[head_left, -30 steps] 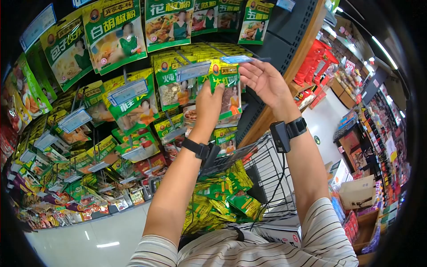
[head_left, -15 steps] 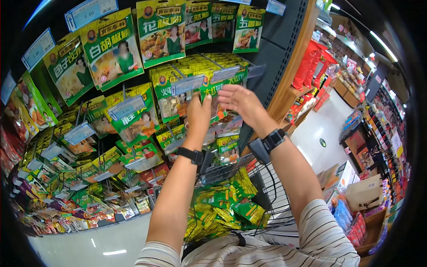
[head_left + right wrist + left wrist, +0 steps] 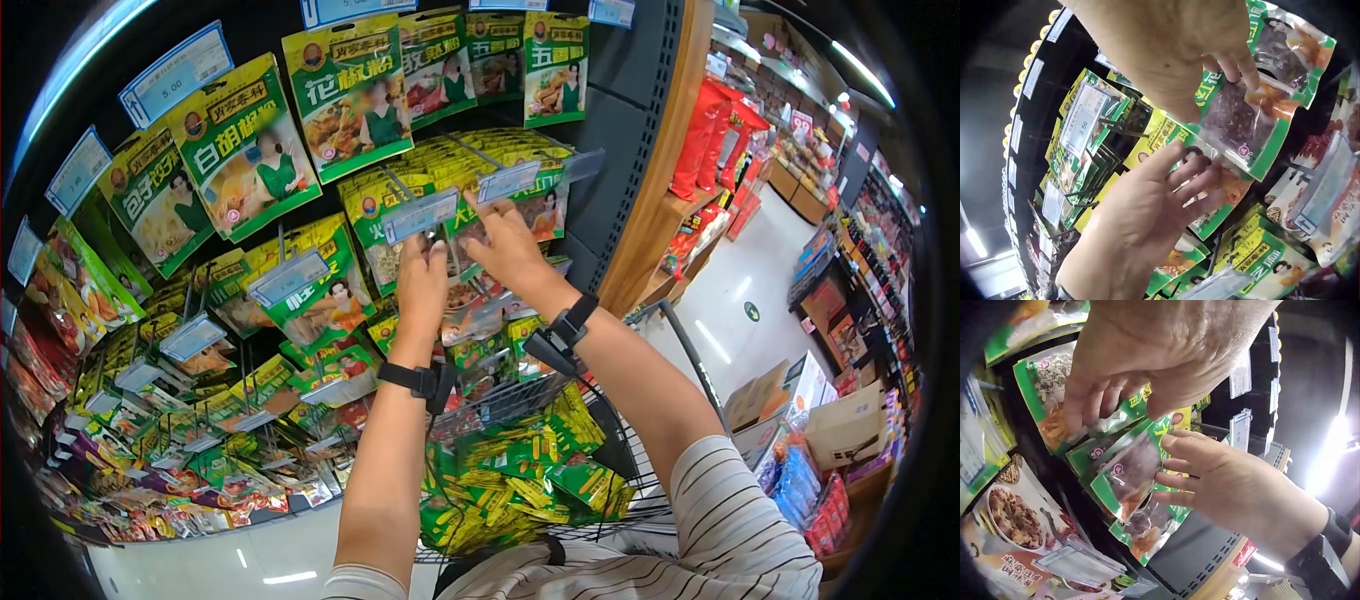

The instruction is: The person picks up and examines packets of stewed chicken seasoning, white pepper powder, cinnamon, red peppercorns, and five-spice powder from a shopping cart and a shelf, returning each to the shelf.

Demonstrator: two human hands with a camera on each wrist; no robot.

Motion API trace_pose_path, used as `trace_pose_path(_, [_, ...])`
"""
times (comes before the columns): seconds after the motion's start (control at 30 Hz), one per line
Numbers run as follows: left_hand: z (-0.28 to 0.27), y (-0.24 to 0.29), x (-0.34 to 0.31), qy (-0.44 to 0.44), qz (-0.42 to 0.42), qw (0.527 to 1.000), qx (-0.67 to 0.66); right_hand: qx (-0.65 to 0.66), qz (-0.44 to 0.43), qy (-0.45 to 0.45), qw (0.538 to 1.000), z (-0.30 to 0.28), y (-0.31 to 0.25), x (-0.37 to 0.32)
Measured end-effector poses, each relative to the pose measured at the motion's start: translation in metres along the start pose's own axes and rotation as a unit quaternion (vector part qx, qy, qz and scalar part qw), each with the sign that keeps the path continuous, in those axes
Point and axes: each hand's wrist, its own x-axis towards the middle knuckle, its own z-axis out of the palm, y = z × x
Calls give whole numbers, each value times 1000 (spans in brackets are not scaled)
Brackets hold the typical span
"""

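Observation:
Green-and-yellow spice packets hang from hooks in front of me. My right hand (image 3: 508, 250) is at a clear-windowed packet of dark red peppercorns (image 3: 1235, 125), its fingertips against the packet's face in the right wrist view. To its left, my left hand (image 3: 422, 285) is raised below a price tag (image 3: 422, 215), fingers loosely bent and thumb apart. In the left wrist view those fingers overlap the edge of a packet of pale dried pieces (image 3: 1054, 375). More peppercorn packets (image 3: 1147, 519) hang behind the front one.
Rows of other spice packets (image 3: 240, 150) hang above and to the left. A wire cart (image 3: 690, 345) with a heap of green-and-yellow packets (image 3: 530, 470) stands against me. The wooden shelf end (image 3: 640, 180) borders the aisle floor (image 3: 750, 270) at right; cardboard boxes (image 3: 845, 425) stand beyond.
My left hand has let go of the peppercorn packet and drawn down and left. My right hand has come down and left from beside the price tag onto the packets. The view has shifted.

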Motion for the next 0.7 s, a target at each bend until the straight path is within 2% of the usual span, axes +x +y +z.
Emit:
trace_pose_path(0.13, [-1,-4,2,-5,-36,999,5,-36,-4,-37,999,2,-6,14])
trace_pose_path(0.23, [-5,-11,7,-32,-60,997,22,-77,-55,73,993,22,-2,20])
trace_pose_path(0.33, [-6,-13,8,-21,-59,997,43,-64,-87,101,989,33,1,33])
trace_pose_path(0.5, [-7,-14,10,14,-39,999,9,-59,12,23,998,36,-10,45])
trace_pose_path(0.63, [-13,-11,13,16,-76,996,50,-88,59,-20,994,40,-11,66])
trace_pose_path(0.7, [-15,-7,14,10,-124,989,77,40,114,-20,992,45,-8,76])
